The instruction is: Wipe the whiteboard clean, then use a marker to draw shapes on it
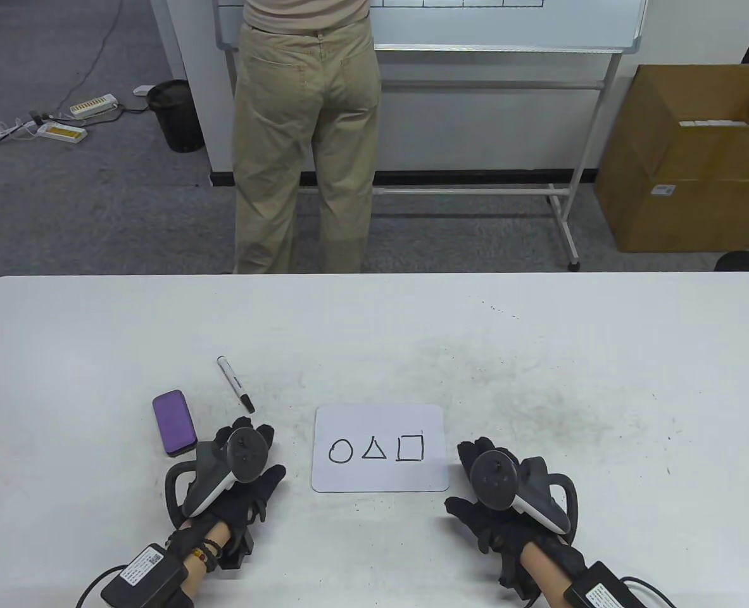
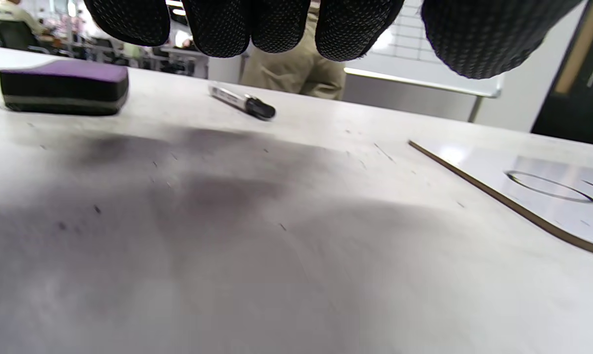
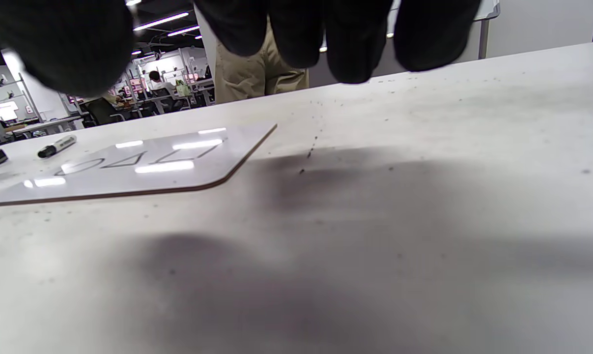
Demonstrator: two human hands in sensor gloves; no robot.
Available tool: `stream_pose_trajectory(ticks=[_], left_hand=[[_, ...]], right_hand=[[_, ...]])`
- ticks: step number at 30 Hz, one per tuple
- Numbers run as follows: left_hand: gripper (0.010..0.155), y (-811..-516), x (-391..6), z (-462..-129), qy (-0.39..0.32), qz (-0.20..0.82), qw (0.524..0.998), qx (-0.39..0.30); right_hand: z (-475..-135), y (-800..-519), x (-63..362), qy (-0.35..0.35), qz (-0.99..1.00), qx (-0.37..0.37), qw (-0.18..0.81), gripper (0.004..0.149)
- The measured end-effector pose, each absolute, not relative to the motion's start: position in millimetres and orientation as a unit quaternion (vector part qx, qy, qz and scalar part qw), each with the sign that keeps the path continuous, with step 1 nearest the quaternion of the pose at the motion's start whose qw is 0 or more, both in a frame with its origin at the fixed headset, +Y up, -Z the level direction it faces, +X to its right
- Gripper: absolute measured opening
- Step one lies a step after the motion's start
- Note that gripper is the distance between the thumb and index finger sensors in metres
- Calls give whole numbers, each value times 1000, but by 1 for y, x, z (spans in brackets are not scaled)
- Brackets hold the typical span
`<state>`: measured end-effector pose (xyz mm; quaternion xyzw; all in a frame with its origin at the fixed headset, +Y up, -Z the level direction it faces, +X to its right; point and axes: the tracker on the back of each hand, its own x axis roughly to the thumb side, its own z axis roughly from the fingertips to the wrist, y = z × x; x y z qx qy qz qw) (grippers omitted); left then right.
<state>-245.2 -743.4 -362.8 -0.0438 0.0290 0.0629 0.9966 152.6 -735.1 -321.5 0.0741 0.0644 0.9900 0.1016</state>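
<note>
A small whiteboard (image 1: 379, 475) (image 2: 537, 196) (image 3: 129, 172) lies flat on the table near the front, with a circle, a triangle and a square drawn on it. A black-capped marker (image 1: 235, 384) (image 2: 242, 102) (image 3: 56, 146) lies to its upper left. Beside the marker sits a purple eraser (image 1: 174, 422) (image 2: 64, 87). My left hand (image 1: 247, 462) (image 2: 276, 24) hovers just left of the board, fingers relaxed, holding nothing. My right hand (image 1: 475, 481) (image 3: 286, 29) hovers just right of the board, also empty, with its fingers hanging loose.
The white table (image 1: 539, 354) carries grey smudges and dark specks. Beyond its far edge a person in khaki trousers (image 1: 304, 139) stands facing a large wheeled whiteboard (image 1: 507, 38). A cardboard box (image 1: 691, 158) sits on the floor at right, a black bin (image 1: 175, 114) at left.
</note>
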Motion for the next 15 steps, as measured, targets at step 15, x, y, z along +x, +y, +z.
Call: stream_pose_trajectory(ticks=[15], left_hand=[[79, -739, -324, -415, 271, 14, 962, -36]], right_hand=[[-322, -733, 153, 64, 988, 86, 113, 89]])
